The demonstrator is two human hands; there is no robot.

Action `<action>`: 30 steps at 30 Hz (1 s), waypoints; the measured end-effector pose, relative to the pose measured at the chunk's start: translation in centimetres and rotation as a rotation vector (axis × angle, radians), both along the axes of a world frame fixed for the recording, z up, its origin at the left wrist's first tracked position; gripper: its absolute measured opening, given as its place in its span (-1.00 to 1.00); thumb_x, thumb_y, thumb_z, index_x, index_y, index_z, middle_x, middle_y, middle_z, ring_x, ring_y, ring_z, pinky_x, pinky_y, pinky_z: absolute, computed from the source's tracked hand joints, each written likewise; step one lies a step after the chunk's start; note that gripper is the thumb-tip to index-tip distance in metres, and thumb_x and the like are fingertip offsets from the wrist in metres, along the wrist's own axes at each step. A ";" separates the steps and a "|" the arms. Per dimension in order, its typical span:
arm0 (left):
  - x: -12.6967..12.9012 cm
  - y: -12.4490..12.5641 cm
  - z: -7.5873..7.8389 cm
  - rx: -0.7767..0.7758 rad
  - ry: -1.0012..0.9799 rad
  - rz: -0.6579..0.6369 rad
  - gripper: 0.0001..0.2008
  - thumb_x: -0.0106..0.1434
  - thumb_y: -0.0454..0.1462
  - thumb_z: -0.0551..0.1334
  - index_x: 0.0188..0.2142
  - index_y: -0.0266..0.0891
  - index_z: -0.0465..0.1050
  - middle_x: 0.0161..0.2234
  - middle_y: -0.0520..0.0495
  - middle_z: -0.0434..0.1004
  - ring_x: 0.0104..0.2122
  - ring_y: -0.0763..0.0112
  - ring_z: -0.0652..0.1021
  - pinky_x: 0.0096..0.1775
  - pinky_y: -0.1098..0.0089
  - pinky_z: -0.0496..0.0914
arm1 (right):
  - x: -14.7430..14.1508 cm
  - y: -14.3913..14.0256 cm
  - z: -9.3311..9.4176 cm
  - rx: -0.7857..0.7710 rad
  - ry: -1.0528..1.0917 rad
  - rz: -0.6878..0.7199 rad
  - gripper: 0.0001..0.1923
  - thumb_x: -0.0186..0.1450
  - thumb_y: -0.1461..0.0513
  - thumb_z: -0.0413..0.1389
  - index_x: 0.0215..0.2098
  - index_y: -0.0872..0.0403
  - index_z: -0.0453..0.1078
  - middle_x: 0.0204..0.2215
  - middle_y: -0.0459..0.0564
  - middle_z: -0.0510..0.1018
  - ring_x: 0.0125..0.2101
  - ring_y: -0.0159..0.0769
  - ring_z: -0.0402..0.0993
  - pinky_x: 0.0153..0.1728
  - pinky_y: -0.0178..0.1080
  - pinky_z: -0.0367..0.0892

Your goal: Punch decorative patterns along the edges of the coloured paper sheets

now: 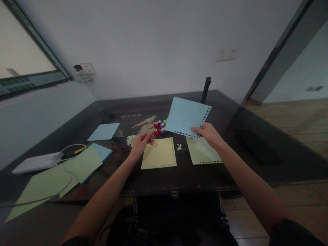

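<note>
Forearms enter from the bottom edge. Left hand (140, 143) hovers with fingers curled loosely, holding nothing, just above the top-left corner of the yellow sheet (159, 154). Right hand (208, 134) pinches the lower corner of the blue punched sheet (187, 117), lifted above the table (179, 176), over the green sheet (203, 152).

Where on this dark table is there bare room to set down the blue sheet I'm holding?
Bare patches: the table right of the green punched sheet, and the near edge strip below the yellow punched sheet. Another lies behind the small blue sheet. Crowded: the punches and paper bits mid-table, and the stacked sheets, cable and white box at left.
</note>
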State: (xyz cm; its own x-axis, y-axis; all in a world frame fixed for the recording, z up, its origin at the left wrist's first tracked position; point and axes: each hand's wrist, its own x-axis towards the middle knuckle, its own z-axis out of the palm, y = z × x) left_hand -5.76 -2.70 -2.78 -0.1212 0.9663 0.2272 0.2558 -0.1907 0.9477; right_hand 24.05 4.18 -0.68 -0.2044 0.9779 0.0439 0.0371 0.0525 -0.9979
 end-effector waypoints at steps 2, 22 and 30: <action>0.0 0.3 0.0 -0.006 0.036 -0.013 -0.73 0.17 -0.11 0.16 -0.39 -0.28 0.45 -0.55 -0.02 0.49 -0.57 0.45 0.47 -0.44 0.43 0.35 | 1.3 -0.1 -0.4 -0.025 0.053 -0.068 -0.79 0.01 0.21 0.27 -0.38 0.14 0.48 -0.39 0.06 0.61 -0.49 -0.23 0.51 -0.38 -0.13 0.46; 0.3 7.4 -1.5 0.115 0.776 0.140 -0.80 0.16 -0.29 0.18 -0.21 -0.28 0.45 -0.17 -0.19 0.50 -0.16 0.24 0.47 -0.08 0.25 0.33 | 2.0 -0.3 -3.1 -0.045 0.117 -0.111 -0.76 -0.05 0.29 0.30 -0.37 0.15 0.50 -0.34 0.07 0.62 -0.40 -0.15 0.56 -0.25 -0.06 0.46; 3.2 7.4 -1.4 -0.005 1.086 0.172 -0.62 0.09 -0.06 0.26 -0.15 -0.21 0.46 -0.07 -0.22 0.46 -0.04 0.04 0.40 -0.06 0.15 0.27 | 1.8 -0.6 -2.8 -0.060 0.102 -0.123 -0.80 -0.02 0.32 0.26 -0.37 0.15 0.49 -0.36 0.06 0.62 -0.42 -0.22 0.55 -0.26 -0.11 0.45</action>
State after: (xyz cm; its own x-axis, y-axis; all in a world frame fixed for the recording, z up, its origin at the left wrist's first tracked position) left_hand -2.52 4.69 -4.19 0.0078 0.9568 0.2906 0.9768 -0.0695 0.2026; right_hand 25.80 3.57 -3.47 -0.0808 0.9967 -0.0011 -0.0624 -0.0062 -0.9980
